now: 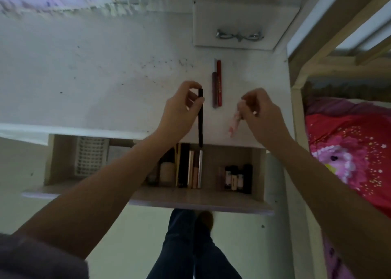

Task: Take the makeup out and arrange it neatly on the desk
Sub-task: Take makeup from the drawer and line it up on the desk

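Black slim pencil (200, 118): left hand (182, 111) pinches top end, over desk (105, 77) edge beside red and brown sticks (217, 84). Right hand (262, 113) pinches pink tube (234, 121). Judged light, rigid, smooth; pinch mid-barrel. More in drawer (211, 198).

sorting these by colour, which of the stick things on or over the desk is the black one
The long black pencil, pinched near its top by the left hand. The two sticks lying right of it are brown and red; the right hand holds a pink one.
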Demonstrator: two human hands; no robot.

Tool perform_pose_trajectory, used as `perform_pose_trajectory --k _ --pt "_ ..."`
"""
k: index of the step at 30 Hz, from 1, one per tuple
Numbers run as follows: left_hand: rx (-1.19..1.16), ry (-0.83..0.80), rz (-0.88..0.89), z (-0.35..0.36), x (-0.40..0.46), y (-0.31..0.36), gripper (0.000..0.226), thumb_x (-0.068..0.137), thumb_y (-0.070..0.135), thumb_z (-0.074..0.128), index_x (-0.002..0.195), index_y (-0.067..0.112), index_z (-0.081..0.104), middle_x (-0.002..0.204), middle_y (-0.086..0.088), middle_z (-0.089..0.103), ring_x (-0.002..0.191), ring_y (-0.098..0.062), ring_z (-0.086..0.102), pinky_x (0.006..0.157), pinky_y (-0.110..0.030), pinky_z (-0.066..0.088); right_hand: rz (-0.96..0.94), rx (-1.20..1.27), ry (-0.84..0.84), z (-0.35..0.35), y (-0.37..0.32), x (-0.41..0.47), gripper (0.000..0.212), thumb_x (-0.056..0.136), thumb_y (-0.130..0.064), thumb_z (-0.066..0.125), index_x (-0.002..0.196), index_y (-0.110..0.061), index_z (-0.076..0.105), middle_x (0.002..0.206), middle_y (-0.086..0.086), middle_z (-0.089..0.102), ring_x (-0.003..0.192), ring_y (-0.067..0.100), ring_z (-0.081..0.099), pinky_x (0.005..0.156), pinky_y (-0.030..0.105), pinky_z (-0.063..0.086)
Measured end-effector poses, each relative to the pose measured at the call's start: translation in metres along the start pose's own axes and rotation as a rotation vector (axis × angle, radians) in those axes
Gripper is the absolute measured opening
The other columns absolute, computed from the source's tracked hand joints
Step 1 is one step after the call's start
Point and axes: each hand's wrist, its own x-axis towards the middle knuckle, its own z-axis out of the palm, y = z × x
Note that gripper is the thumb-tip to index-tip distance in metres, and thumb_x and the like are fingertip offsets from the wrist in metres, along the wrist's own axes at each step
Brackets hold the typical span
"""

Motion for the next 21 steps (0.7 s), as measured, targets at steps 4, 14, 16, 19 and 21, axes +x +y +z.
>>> perform_pose_trajectory --k 4,14,16,19,21 --pt "0.018 0.019 -0.149 0.012 0.072 -0.005 0.021 0.095 0.019 0.052 0.115 0.015 0.052 0.078 0.002 0.056 0.071 -0.018 0.062 0.065 -0.025 0.052 0.112 -0.069 0.020 0.003 0.014 0.072 0.016 0.096 -0.024 0.051 0.105 -0.011 0.053 0.080 -0.005 0.059 0.069 0.003 0.054 0.058 -0.003 0.037" --pt "0.129 -0.029 -0.201 0.039 0.106 -0.011 0.032 0.093 0.023 0.056 0.122 0.012 0.049 0.081 0.002 0.057 0.074 -0.017 0.062 0.068 -0.029 0.054 0.109 -0.184 0.040 0.035 0.021 0.116 0.023 0.093 -0.025 0.055 0.109 -0.008 0.056 0.097 0.002 0.053 0.081 0.011 0.050 0.058 0.002 0.035" --pt "0.099 -0.027 -0.221 0.033 0.094 -0.007 0.031 0.095 0.024 0.053 0.122 0.012 0.046 0.076 0.005 0.054 0.069 -0.021 0.063 0.065 -0.032 0.056 0.122 -0.132 0.057 0.031 0.017 0.104 0.026 0.094 -0.026 0.054 0.113 -0.009 0.054 0.097 0.003 0.054 0.081 0.014 0.052 0.067 0.011 0.040" --pt "0.071 0.025 -0.107 0.018 0.042 -0.010 0.016 0.097 0.022 0.047 0.109 0.012 0.048 0.075 0.009 0.051 0.066 -0.016 0.060 0.063 -0.030 0.054 0.016 -0.099 0.122 0.019 0.007 0.054 0.016 0.096 -0.019 0.050 0.106 -0.009 0.056 0.088 0.000 0.055 0.071 0.012 0.051 0.066 0.007 0.040" --pt "0.091 -0.039 -0.023 0.013 -0.015 -0.023 0.008 0.097 0.020 0.045 0.101 0.014 0.050 0.071 0.010 0.050 0.060 -0.008 0.054 0.057 -0.021 0.048 -0.066 -0.087 0.000 0.020 0.012 0.001 0.011 0.096 -0.014 0.049 0.103 -0.011 0.058 0.076 -0.002 0.055 0.061 0.008 0.049 0.060 0.008 0.041"
